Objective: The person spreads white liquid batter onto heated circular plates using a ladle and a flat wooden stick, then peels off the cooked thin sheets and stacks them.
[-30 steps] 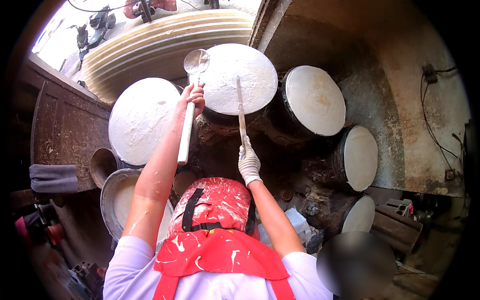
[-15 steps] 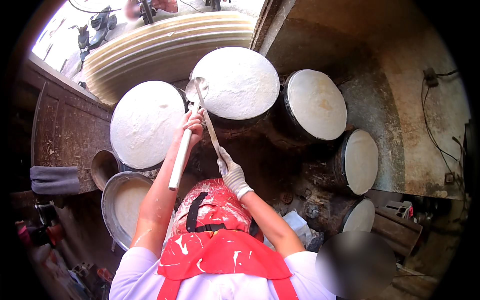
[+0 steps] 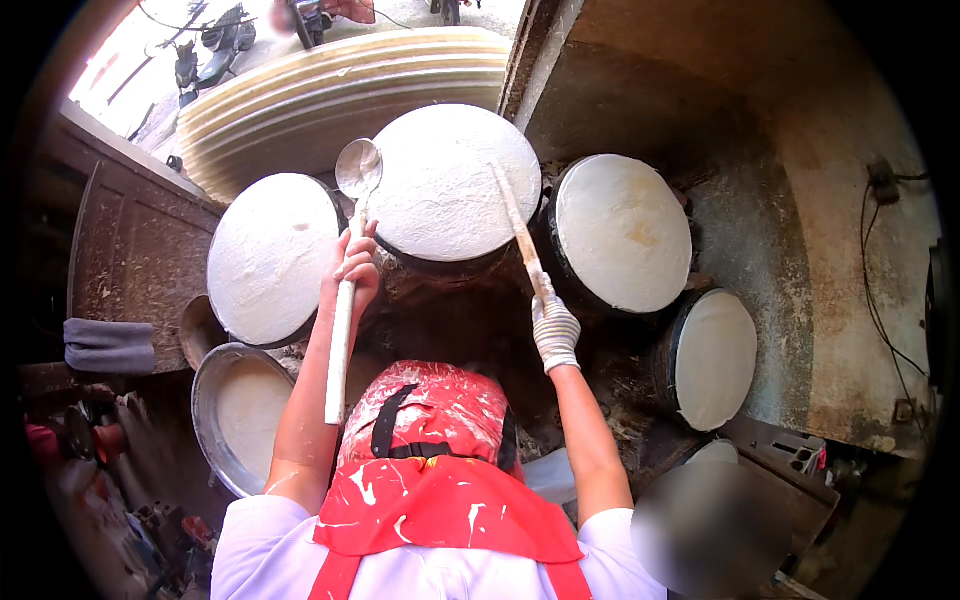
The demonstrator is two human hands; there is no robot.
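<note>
My bare left hand (image 3: 352,270) is closed round the pale, thick handle of a metal ladle (image 3: 358,168). The ladle's bowl points away from me, over the gap between the left drum (image 3: 275,258) and the far middle drum (image 3: 450,180). Both drums have round tops with a white, rough surface. In a striped, stained glove, my right hand (image 3: 556,335) grips a long flat stick (image 3: 518,225). Its thin far end lies over the right part of the middle drum's white top; whether it touches cannot be made out.
Two more white-topped drums stand to my right, a large one (image 3: 625,232) and a smaller one (image 3: 716,360). On the left, a metal basin (image 3: 203,395) holds something pale. A ribbed barrier (image 3: 340,90) curves behind the drums. A grey cloth (image 3: 108,345) hangs at the left.
The stick and the ladle, which crossed beside the middle drum, are apart. My right hand has swung right with the stick; my left has drawn the ladle slightly left. The view has shifted a little.
</note>
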